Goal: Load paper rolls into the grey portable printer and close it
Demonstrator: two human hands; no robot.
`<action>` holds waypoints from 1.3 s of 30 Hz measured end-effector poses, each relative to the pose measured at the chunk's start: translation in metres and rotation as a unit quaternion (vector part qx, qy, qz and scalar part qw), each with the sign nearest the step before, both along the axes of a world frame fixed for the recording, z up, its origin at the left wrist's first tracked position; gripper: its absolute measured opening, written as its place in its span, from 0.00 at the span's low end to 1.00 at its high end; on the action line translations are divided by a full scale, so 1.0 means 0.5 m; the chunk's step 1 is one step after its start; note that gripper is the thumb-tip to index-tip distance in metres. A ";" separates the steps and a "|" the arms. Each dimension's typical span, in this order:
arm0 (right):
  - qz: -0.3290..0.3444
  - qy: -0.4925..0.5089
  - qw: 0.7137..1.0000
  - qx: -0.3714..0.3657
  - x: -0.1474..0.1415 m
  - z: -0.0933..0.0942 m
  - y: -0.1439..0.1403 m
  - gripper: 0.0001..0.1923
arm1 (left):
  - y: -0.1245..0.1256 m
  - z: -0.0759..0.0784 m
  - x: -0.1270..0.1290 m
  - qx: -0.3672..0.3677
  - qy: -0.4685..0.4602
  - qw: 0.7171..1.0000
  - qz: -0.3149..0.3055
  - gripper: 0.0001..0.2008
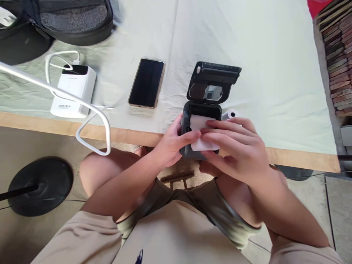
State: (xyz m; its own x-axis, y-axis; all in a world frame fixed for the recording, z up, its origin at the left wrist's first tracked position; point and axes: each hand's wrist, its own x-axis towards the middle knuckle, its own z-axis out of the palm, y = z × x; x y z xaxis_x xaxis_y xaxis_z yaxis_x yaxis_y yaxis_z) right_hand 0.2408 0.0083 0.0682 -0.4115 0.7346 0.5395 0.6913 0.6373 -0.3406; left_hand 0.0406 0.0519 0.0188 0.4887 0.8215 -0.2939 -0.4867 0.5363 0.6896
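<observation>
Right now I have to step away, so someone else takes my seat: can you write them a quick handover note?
Left hand: grips the left side of the small dark grey thermal printer, thumb on the paper.
Right hand: fingers press the white paper strip flat over the printer's front.
Printer lid stands open at the table edge; a spare white paper roll lies behind it.
Done: paper is in the bay and pulled out.
Left: lid not yet closed.

Printer (205, 110) front: hidden under both hands
Bag (55, 18): cut off at top edge
Power bank (73, 91) label: too small to read
</observation>
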 end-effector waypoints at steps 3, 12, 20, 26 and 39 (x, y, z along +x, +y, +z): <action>-0.026 0.108 0.994 0.007 0.008 0.003 0.014 0.05 | 0.000 0.005 -0.003 -0.015 0.009 1.000 -0.007 0.37; -0.106 0.246 0.963 -0.030 0.025 0.010 0.096 0.17 | -0.007 -0.004 -0.010 0.018 0.051 0.999 0.003 0.42; -0.043 0.085 0.953 -0.287 -0.015 0.049 0.079 0.26 | -0.013 -0.018 -0.015 0.019 0.009 1.000 -0.015 0.46; -0.065 0.067 0.970 -0.226 -0.010 0.013 0.063 0.26 | -0.009 -0.005 -0.009 0.028 0.006 1.000 -0.008 0.39; -0.021 0.049 0.997 -0.055 0.027 0.018 0.033 0.22 | -0.006 0.002 0.015 -0.077 -0.033 0.994 0.065 0.23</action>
